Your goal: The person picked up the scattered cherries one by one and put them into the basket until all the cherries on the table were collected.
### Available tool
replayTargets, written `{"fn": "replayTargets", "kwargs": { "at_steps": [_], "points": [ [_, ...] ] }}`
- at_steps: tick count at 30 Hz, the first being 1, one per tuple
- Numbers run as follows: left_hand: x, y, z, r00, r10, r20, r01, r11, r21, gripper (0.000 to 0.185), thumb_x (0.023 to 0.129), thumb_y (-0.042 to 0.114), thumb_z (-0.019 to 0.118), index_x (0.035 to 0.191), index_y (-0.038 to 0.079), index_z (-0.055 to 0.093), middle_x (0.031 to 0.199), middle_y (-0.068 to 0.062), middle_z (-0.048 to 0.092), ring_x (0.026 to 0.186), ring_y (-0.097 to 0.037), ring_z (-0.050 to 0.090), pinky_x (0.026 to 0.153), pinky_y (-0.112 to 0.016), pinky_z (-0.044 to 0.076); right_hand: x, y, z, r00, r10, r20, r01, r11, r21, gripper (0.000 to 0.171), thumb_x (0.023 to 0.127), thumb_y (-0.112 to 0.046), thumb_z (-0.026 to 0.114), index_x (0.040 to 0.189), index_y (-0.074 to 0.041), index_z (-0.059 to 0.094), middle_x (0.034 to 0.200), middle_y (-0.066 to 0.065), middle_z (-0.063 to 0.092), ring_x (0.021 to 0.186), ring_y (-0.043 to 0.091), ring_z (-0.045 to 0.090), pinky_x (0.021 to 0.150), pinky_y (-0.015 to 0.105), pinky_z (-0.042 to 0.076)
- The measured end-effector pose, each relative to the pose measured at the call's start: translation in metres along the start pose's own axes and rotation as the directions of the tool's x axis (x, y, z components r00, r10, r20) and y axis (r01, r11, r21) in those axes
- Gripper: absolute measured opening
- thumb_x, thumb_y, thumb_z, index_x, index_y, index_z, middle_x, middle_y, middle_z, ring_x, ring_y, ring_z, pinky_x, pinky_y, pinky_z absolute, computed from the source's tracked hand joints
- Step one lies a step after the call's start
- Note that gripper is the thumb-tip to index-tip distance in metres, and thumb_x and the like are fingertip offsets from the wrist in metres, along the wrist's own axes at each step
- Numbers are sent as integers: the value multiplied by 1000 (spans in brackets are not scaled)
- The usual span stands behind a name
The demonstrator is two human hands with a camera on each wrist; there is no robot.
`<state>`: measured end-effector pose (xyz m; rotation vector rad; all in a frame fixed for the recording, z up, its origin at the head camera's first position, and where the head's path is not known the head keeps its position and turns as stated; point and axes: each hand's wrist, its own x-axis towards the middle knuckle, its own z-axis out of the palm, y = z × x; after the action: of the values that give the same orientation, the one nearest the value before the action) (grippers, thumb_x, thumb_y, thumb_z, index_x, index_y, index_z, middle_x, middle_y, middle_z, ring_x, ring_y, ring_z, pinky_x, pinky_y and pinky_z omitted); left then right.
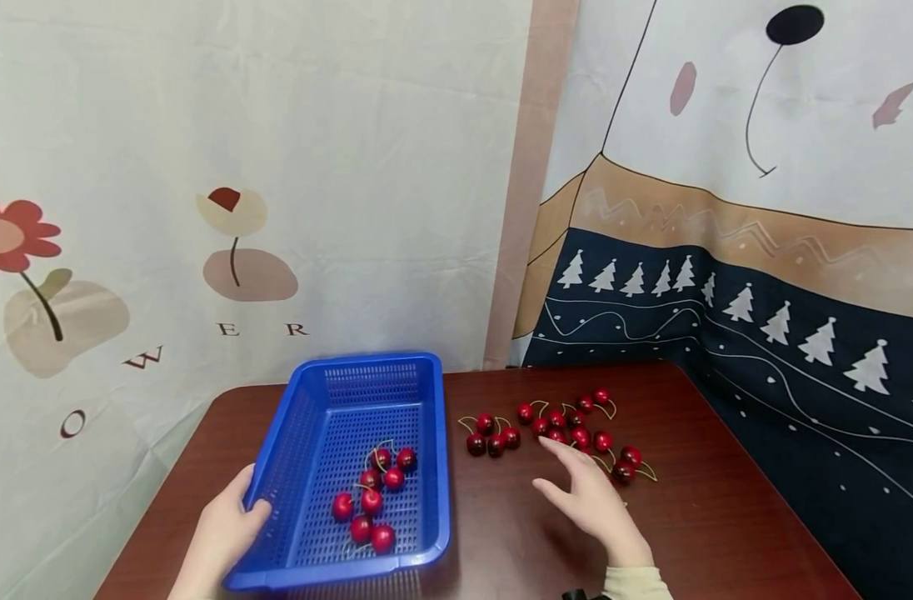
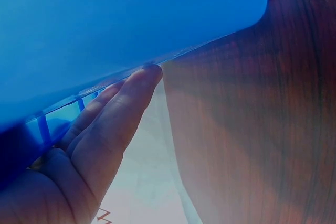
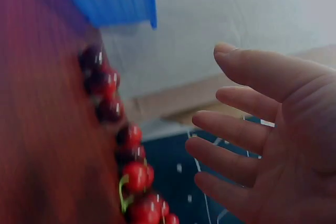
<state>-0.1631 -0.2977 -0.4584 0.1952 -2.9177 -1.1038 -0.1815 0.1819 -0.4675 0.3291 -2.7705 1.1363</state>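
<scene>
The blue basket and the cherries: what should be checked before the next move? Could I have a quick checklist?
1. Left grip has hold of the blue basket: ok, at its left side.
2. Right grip free to pick: ok, fingers apart and nothing held.
3. Room in the basket: ok, bare floor shows beyond the cherries inside.
4. Every cherry gathered: not ok, loose cherries lie on the table.
5. Basket sitting flat on the table: cannot tell, its underside is hidden.
</scene>
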Motion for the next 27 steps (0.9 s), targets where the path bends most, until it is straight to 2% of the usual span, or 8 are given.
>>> {"fn": "replayTargets", "kwargs": {
  "at_steps": [10, 17, 27],
  "points": [
    [-2, -3, 1, 1000, -23, 7, 23, 1000, -15, 57, 91, 9, 52, 145, -2, 37, 121, -34, 59, 92, -37, 64, 74, -53, 53, -16, 34, -25, 993, 119, -27, -121, 986, -115, 57, 88, -25, 74, 138, -4, 55, 134, 20, 58, 125, 42, 50, 101, 60, 39],
    [-2, 0, 0, 999, -30, 21, 31, 999, -22, 57, 91, 9, 52, 145, -2, 36, 119, -34, 60, 88, -35, 65, 70, -51, 54, -28, 52, -35, 990, 138, -43, -143, 976, -165, 56, 86, -24, 76, 134, -2, 58, 129, 22, 61, 122, 44, 51, 98, 60, 41],
    [0, 2, -1, 999, -33, 21, 34, 999, -9, 58, 91, 9, 52, 145, -2, 36, 121, -34, 59, 92, -38, 65, 74, -54, 53, -37, 72, -40, 981, 195, -5, -192, 958, -213, 57, 85, -28, 77, 130, 2, 60, 123, 23, 63, 118, 42, 55, 97, 58, 43]
  ]
}}
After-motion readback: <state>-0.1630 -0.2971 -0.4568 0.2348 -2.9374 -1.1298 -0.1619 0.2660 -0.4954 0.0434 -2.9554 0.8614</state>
